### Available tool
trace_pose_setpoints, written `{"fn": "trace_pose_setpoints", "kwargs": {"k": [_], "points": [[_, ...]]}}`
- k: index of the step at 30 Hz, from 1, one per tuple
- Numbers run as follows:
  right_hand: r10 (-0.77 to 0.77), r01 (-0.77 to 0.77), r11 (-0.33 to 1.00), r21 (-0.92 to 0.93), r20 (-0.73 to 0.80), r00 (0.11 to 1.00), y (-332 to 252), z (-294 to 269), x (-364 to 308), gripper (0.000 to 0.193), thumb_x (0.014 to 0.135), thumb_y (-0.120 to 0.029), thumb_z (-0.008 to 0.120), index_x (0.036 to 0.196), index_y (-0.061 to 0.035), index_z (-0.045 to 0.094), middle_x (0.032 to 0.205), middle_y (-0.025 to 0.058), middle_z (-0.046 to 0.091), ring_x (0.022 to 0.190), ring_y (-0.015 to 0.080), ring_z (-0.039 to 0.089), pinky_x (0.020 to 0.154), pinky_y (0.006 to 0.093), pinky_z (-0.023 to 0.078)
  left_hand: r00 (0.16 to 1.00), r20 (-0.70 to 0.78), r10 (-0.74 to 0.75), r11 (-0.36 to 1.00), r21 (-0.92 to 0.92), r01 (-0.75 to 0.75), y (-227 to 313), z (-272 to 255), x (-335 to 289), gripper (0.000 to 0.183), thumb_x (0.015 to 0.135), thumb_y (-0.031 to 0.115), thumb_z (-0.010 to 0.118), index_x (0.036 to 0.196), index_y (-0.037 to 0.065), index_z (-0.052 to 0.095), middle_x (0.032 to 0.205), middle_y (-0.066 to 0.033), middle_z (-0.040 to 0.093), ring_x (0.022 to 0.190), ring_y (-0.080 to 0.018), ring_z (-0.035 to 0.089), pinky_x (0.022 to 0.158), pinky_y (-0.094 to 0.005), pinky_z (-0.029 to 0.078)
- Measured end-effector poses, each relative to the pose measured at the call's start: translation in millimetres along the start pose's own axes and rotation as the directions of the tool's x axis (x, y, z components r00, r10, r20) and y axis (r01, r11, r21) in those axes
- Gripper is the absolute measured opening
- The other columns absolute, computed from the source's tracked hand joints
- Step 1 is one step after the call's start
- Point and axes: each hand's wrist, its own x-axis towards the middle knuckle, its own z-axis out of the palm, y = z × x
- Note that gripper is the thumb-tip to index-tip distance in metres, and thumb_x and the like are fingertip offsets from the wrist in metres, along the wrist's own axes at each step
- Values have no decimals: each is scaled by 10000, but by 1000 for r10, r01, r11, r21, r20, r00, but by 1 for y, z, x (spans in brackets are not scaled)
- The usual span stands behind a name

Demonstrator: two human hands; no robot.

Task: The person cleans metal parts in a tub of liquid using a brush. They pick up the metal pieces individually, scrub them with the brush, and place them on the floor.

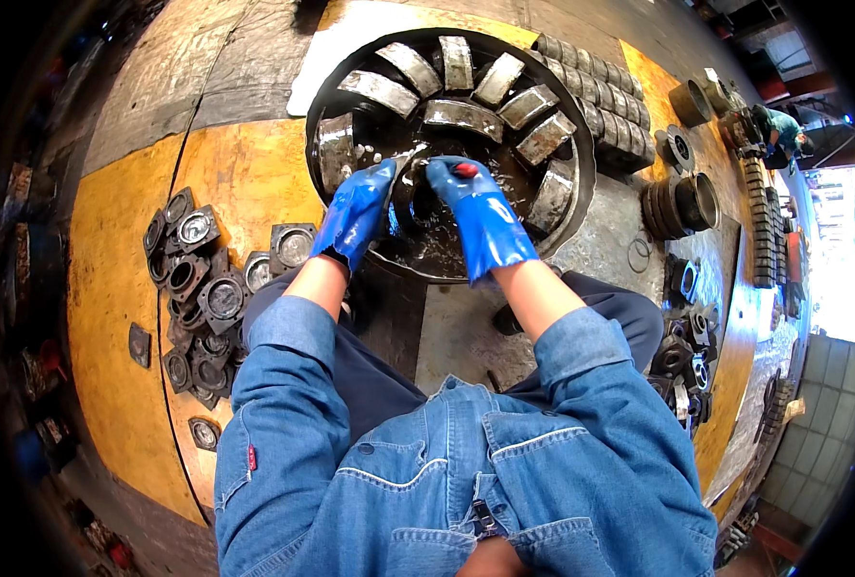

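Observation:
Both my hands wear long blue rubber gloves and are held close together over a round, dark-rimmed tub [582, 115] of black, oily liquid. My left hand [358, 207] is closed at the side of a dark, wet metal part [405, 204], which shows only in part between the gloves. Opposite it, my right hand [475, 207] has its fingers curled, with a small red thing [464, 170] showing at them. What that red piece belongs to is hidden. Curved, wet metal blocks [463, 118] rest in the tub around its far and side edges.
Rows of stacked curved metal blocks [600, 101] stand beyond the tub's right edge. Square-flanged round metal parts [223, 298] are heaped at left, with more dark parts [687, 351] at right. Metal rings [682, 204] stand at right. Another person [783, 135] is at far right.

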Motion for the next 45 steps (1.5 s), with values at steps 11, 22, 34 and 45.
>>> {"fn": "trace_pose_setpoints", "kwargs": {"k": [11,22,34,45], "points": [[-624,770,562,-301,456,634,29,-7,-48,158,851,-82,708,999,-107,756,984,138,759,898,362,731,765,442,591,976,21,216,836,512,-195,-31,-8,10,371,1106,200,430,1311,-50,611,1233,-302,678,1155,-439,654,965,-449,526],[56,273,602,-750,381,923,51,-58,-23,237,898,-348,678,1065,-234,801,1098,84,770,1036,327,719,935,432,582,948,-247,-201,794,527,305,-12,28,30,804,912,633,652,1321,-59,653,1290,-289,681,1291,-415,603,1085,-419,462],[444,-392,783,482,8,896,68,-96,-6,539,991,-283,713,1463,-95,531,1114,47,688,939,171,678,796,304,555,956,-89,-279,677,688,262,24,96,58,828,807,562,781,1358,-35,622,1246,-262,713,1186,-362,692,1019,-430,531],[462,-289,792,537,-219,860,99,-60,26,341,943,-124,763,1271,-44,714,1040,39,731,914,133,656,837,285,536,956,-11,-293,908,309,282,-1,133,70,468,821,324,850,1124,-16,744,1033,-140,785,924,-221,747,809,-363,586]]}}
